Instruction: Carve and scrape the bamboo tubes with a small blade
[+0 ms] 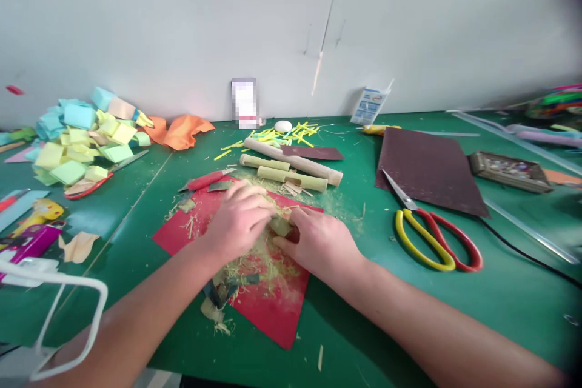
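Over a red sheet [273, 309], my right hand [321, 236] grips a short, dull-green piece [280, 226] that looks like bamboo. My left hand [240, 215] is closed, its curled fingers at the far side of the same piece; their tips are partly hidden. Fibrous shavings [268, 264] and pale dust cover the sheet below. Just beyond my hands lie cut bamboo tubes [300, 179] and a longer pale stick [300, 162]. A red-handled knife [211, 179] rests beside my left hand.
Scissors [425, 224] with yellow and red handles lie to the right, near dark sandpaper [427, 163] and a small box [509, 171]. Paper cubes [77, 139] are heaped at the left, by orange cloth-like material [182, 130]. A white panel [282, 30] bounds the table's back.
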`<state>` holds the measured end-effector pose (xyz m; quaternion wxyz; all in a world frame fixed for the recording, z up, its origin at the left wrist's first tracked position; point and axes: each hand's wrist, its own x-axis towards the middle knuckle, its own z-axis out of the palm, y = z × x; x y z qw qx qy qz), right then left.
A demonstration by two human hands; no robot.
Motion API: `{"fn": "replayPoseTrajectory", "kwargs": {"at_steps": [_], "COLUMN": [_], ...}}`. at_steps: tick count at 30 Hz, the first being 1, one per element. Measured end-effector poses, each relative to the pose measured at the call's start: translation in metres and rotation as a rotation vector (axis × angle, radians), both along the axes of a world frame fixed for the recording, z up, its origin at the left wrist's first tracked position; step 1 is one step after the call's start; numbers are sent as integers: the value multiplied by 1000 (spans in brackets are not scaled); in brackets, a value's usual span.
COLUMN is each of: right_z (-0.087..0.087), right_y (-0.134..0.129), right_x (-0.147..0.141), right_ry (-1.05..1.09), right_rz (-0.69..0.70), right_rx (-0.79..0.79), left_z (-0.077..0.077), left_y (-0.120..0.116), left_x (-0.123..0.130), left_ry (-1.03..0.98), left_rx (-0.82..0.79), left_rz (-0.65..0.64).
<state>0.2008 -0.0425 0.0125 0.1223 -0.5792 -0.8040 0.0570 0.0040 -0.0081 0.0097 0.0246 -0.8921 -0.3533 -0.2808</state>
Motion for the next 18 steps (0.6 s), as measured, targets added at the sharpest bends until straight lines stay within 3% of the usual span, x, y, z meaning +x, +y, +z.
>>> {"fn": "replayPoseTrajectory", "kwargs": {"at_steps": [4, 8, 14, 18], "right_z": [3, 3, 2, 2], "right_y": [-4, -7, -5, -4], "right_x": [-1, -3, -3, -3], "right_ry": [66, 109, 124, 143], "right_rz": [102, 193, 173, 173], "right_rx": [17, 58, 28, -8], "left_z": [-8, -15, -12, -13], "left_y": [22, 44, 39, 37], "left_x": [-28, -50, -42, -40], "left_ry": [-102, -172, -249, -402], "left_rx": [41, 28, 13, -146], "left_rz": [184, 200, 176, 220]}}
